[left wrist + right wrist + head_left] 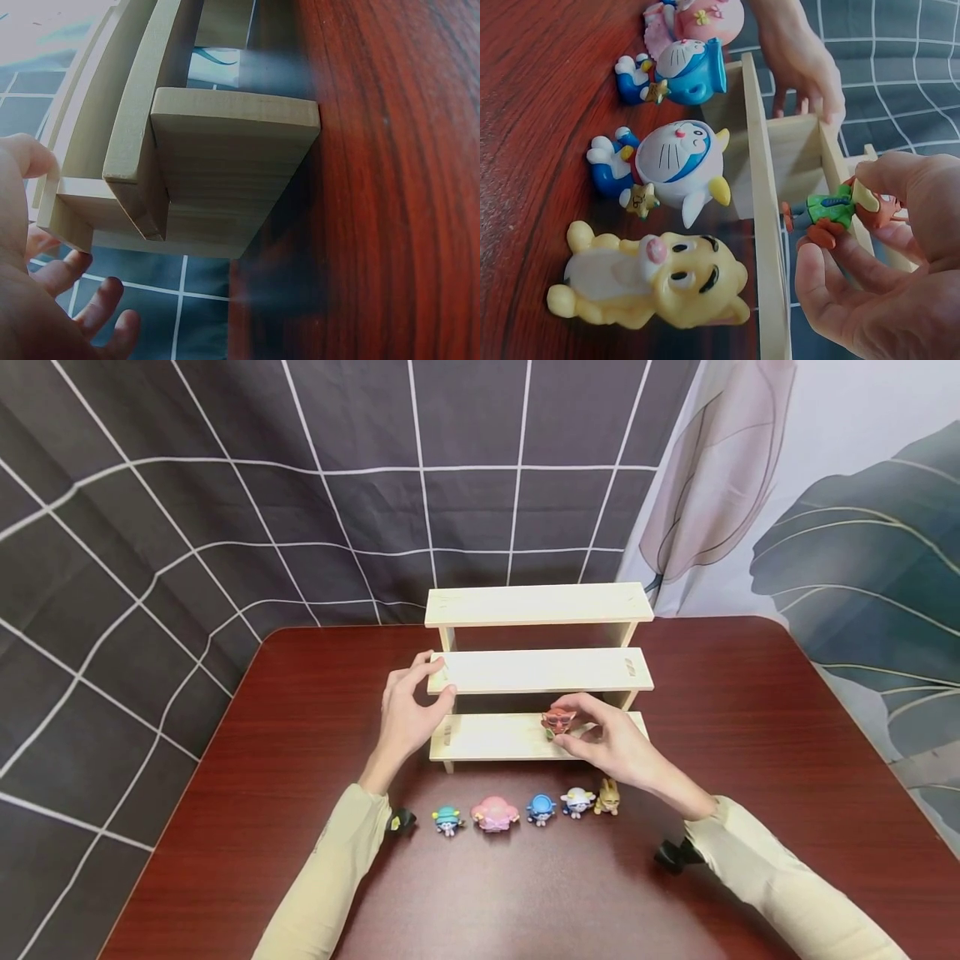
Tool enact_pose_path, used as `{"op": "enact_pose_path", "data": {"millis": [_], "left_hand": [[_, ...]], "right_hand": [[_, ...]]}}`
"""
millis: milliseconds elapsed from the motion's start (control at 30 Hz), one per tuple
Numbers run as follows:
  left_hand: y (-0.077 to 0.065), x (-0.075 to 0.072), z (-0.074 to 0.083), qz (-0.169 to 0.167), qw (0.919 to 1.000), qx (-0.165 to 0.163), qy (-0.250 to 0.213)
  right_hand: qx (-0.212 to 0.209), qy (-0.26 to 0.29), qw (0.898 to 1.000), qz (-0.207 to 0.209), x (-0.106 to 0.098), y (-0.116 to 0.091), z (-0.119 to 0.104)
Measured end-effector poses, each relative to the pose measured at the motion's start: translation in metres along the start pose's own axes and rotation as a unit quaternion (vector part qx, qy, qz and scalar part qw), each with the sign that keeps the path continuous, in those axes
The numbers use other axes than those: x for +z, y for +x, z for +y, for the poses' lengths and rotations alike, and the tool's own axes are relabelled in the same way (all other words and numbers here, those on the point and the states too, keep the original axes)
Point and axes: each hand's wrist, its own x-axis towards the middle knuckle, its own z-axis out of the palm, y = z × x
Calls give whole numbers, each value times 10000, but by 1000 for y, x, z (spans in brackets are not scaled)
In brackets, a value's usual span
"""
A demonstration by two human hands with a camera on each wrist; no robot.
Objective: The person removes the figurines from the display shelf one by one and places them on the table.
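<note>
A three-tier wooden display shelf (542,671) stands on the table. My left hand (408,710) holds the left end of its middle tier, thumb at the front corner; in the left wrist view the other fingers hang loosely beside the wood. Just above the lowest tier, my right hand (611,743) pinches a small fox figurine (557,722) between thumb and fingers. The right wrist view shows this fox's green shirt (831,213) and blue tie, with its feet towards the lowest board. Whether the feet touch the board I cannot tell.
In front of the shelf stands a row of figurines: a teal-hatted one (447,820), a pink one (495,814), a blue one (541,810), a white-hooded one (577,802) and a yellow rabbit-like one (607,797). Curtains (480,510) hang behind the reddish-brown table (330,685).
</note>
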Motion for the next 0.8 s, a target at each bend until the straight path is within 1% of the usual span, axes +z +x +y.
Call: {"op": "enact_pose_path", "data": {"millis": [333, 500, 800], "left_hand": [[0, 0, 0, -41, 10000, -27, -14], [0, 0, 1, -51, 10000, -67, -31], [-1, 0, 0, -30, 10000, -51, -44]], "right_hand": [[-106, -124, 9998, 86, -8, -11, 4], [-208, -90, 9997, 126, -12, -17, 3], [-102, -142, 9995, 281, -20, -28, -1]]}}
